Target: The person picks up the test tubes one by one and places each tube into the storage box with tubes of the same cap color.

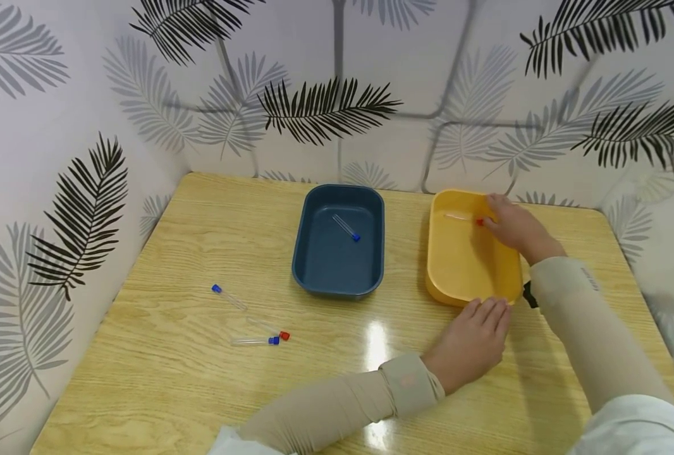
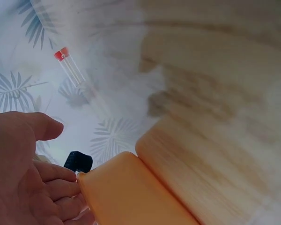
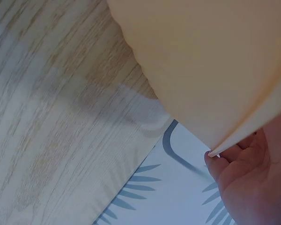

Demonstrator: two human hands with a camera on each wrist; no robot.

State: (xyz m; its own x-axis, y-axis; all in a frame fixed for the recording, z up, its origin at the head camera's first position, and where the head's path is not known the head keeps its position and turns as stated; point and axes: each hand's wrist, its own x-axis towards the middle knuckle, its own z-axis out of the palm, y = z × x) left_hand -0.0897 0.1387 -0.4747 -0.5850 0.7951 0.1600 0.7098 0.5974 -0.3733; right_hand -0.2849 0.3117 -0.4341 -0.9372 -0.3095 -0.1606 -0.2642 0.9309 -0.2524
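Note:
My left hand [image 1: 470, 344] is at the near right corner of the yellow tub [image 1: 462, 299]; its fingers [image 2: 61, 192] hook over the rim, with the thumb apart. Across the tub, my right hand [image 1: 516, 224] grips the far right corner, thumb inside. In the right wrist view its fingertips [image 3: 211, 157] curl at the rim. Inside the yellow tub lies a clear tube with a red cap [image 1: 479, 222], close to the right thumb. A red-capped tube [image 2: 70, 68] also appears against the pale background in the left wrist view.
Left of the yellow tub stands a dark blue tub [image 1: 337, 287] holding a blue-capped tube [image 1: 346, 228]. Two blue-capped tubes and a red-capped tube [image 1: 269, 327] lie on the table's left side. A small black device [image 1: 530, 294] shows under the right wrist. Leaf-patterned walls border the table.

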